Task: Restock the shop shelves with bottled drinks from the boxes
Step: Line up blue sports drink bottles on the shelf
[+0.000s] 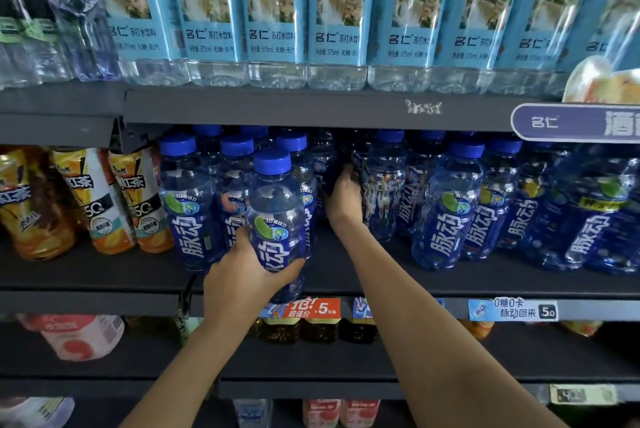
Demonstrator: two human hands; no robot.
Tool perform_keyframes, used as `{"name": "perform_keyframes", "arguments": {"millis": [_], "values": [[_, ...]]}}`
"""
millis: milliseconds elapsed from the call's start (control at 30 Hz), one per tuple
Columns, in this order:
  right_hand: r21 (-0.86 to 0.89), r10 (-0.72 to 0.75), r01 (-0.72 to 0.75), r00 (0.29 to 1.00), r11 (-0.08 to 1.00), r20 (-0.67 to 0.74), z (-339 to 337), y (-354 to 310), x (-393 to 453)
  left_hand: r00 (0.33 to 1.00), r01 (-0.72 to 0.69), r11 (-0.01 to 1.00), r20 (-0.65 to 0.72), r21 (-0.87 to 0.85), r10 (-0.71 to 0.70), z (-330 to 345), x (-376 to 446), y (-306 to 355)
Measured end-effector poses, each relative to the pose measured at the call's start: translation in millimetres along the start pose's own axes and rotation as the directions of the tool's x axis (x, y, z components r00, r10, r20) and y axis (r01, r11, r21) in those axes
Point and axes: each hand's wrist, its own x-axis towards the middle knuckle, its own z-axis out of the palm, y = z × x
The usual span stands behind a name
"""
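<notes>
My left hand [247, 277] grips the lower body of a blue-capped, blue-labelled drink bottle [275, 216], held upright at the front edge of the middle shelf [104, 284]. My right hand [344, 199] reaches deeper into the shelf and its fingers curl round the left side of another blue bottle [382, 185] with a picture label. Rows of matching blue bottles stand to the left [185, 199] and right [446, 209] of a dark gap between my hands.
The top shelf carries light-blue-labelled soda water bottles [337, 12]. Orange tea bottles [114, 202] lean at the left of the middle shelf. Price tags [313, 308] hang on the shelf edge. Lower shelves hold pink and dark bottles [318, 327].
</notes>
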Motion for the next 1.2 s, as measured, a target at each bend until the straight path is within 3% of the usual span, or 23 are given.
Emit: {"name": "perform_keyframes", "arguments": {"millis": [67,167,300,533,633,700,833,1067,1133,1200], "values": [[0.067,0.011,-0.007,0.998,0.998,-0.060,-3.7,-4.2,-2.0,1.000,0.008,1.000,0.003,-0.006,-0.008,0.0,0.4,0.2],[0.411,0.016,0.032,0.993,0.911,-0.113,-20.4,-15.0,-26.2,1.000,-0.001,1.000,0.000,-0.031,0.001,0.9,-1.0,-0.9],[0.618,-0.149,-0.025,0.962,0.786,0.227,-32.8,-17.3,-58.4,1.000,-0.001,1.000,-0.008,-0.007,0.001,1.3,-1.0,-2.0],[0.491,-0.135,-0.101,0.896,0.865,0.422,-33.6,-15.0,-45.1,1.000,0.021,1.000,0.011,0.018,-0.021,0.3,-1.0,2.9],[0.428,-0.092,-0.097,0.911,0.899,0.401,-29.8,-15.2,-45.5,0.999,0.028,1.000,0.027,0.013,-0.028,-0.8,-1.5,4.1],[0.440,-0.085,-0.113,0.910,0.891,0.405,-33.4,-16.2,-44.5,0.998,0.043,0.999,0.034,0.014,-0.043,-1.1,-1.3,5.5],[0.542,-0.114,-0.230,0.842,0.808,0.527,-36.7,-15.9,-46.6,0.999,0.044,0.999,0.029,0.023,-0.045,-1.2,-2.8,6.3],[0.598,-0.034,-0.276,0.891,0.752,0.453,-42.9,-5.5,-36.1,0.999,0.034,0.999,0.021,0.031,-0.035,-0.5,-2.7,4.4],[0.536,0.016,-0.249,0.916,0.807,0.401,-45.4,-3.2,-32.9,0.999,0.037,0.998,0.026,0.042,-0.038,1.2,-2.1,4.1],[0.363,0.062,-0.183,0.945,0.913,0.321,-42.5,-2.0,-37.9,0.998,0.047,0.998,0.028,0.028,-0.048,2.2,-1.4,4.7]]}}
